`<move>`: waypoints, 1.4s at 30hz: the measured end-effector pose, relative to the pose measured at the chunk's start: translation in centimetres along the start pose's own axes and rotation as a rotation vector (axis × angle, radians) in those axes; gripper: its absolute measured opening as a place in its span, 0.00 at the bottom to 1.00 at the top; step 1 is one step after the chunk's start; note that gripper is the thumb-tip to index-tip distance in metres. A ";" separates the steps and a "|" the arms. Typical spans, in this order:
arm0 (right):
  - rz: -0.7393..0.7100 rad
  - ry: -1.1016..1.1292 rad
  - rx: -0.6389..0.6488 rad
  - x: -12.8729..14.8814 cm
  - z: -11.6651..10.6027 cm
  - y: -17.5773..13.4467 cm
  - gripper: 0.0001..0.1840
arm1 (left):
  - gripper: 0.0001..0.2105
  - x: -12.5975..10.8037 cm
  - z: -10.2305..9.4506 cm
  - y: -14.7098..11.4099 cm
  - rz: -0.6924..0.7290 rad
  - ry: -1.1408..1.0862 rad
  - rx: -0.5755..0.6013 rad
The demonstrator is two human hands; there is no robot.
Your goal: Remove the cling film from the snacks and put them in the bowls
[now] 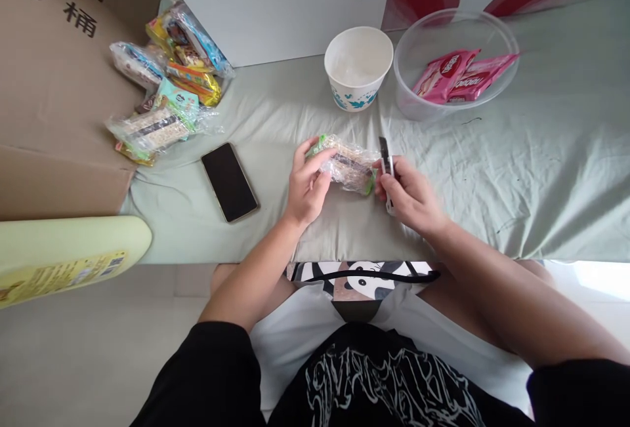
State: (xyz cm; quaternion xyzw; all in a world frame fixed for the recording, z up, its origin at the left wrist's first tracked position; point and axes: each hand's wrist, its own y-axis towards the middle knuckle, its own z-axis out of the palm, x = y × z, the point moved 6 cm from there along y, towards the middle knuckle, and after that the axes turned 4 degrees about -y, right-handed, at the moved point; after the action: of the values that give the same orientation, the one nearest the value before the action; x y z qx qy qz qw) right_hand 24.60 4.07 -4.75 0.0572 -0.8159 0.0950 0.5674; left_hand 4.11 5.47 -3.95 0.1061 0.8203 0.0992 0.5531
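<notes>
- Cardboard box (pixel 54 99): stood at the far left, dark printed characters on its face.
- Snack packets (pixel 189 89): lay in a loose heap beside the box, wrappers of mixed colours.
- Phone (pixel 230 182): lay on the green cloth (pixel 275 112), dark screen upward, near the heap.
- Left hand (pixel 309 184): thumb and fingers gripped the left end of the wrapped snack bar.
- Wrapped snack bar (pixel 350 163): was between the two hands, in clear film with green ends — just above the cloth or on it, could not be determined.
- Paper cup (pixel 357 96): stood upright beyond the bar, blue pattern near its base.
- Cutter knife (pixel 386 174): blade extended, pointing away from the person.
- Right hand (pixel 411 194): fingers were closed round the knife handle — contact with the bar could not be confirmed.
- Clear tub (pixel 401 82): held pink packets (pixel 445 76), just beside the cup.
</notes>
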 end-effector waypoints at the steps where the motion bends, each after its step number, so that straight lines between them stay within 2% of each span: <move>1: -0.007 0.042 0.037 -0.1 0.4 0.0 0.13 | 0.24 0.0 0.2 0.0 0.035 -0.017 0.022; 5: -0.021 0.200 0.076 0.0 1.4 0.1 0.20 | 0.21 0.2 0.7 -0.2 0.122 -0.016 -0.013; 9: 0.011 0.339 0.139 0.2 2.1 0.2 0.25 | 0.18 -0.4 0.9 -0.6 0.221 0.148 -0.030; 12: -0.023 0.328 0.140 0.2 2.4 0.3 0.25 | 0.19 -1.2 1.2 -0.9 0.324 0.255 -0.004; 15: -0.073 0.218 0.104 0.0 2.4 0.1 0.25 | 0.10 -1.4 1.5 -1.0 0.373 0.276 -0.001; 18: -0.097 0.141 0.067 0.1 2.3 -0.3 0.23 | 0.07 -1.1 1.9 -1.0 0.370 0.264 0.012; 22: -0.133 0.059 0.014 1.1 2.0 -0.7 0.10 | 0.07 -1.4 2.2 -1.2 0.379 0.281 0.016; 24: -0.129 -0.033 0.006 1.6 1.8 -0.6 0.08 | 0.06 -1.8 2.2 -1.3 0.401 0.273 0.023; 27: -0.102 -0.164 0.069 2.1 1.4 -0.4 0.06 | 0.07 -1.5 1.7 -1.0 0.366 0.269 -0.011; 30: -0.030 -0.272 0.197 1.5 0.6 -0.4 0.04 | 0.09 0.2 0.1 -0.2 0.224 0.203 -0.137; 32: 0.006 -0.380 0.222 0.8 -0.7 -0.4 0.04 | 0.11 1.6 -1.1 0.4 0.139 0.102 -0.206; 34: 0.003 -0.533 0.114 0.1 -2.6 -0.2 0.11 | 0.20 2.5 -2.1 0.9 0.100 0.025 -0.238; 37: -0.092 -0.754 -0.208 0.2 -5.5 -0.2 0.15 | 0.34 2.5 -3.4 1.2 0.094 0.030 -0.290; 39: -0.211 -0.785 -0.325 0.8 -5.9 -0.3 0.15 | 0.32 2.1 -4.0 1.2 0.078 0.019 -0.309; 40: -0.283 -0.762 -0.318 1.1 -5.6 -0.3 0.17 | 0.28 1.9 -4.0 1.2 0.057 -0.015 -0.296; 42: -0.431 -0.679 -0.218 1.7 -4.3 -0.4 0.23 | 0.17 1.9 -3.5 1.3 -0.013 -0.134 -0.208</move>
State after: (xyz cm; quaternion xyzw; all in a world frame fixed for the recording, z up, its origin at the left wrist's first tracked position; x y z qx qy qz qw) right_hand 28.02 4.67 -1.68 0.1944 -0.9313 -0.1373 0.2757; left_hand 0.24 7.06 -4.02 0.0493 0.7676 0.1730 0.6152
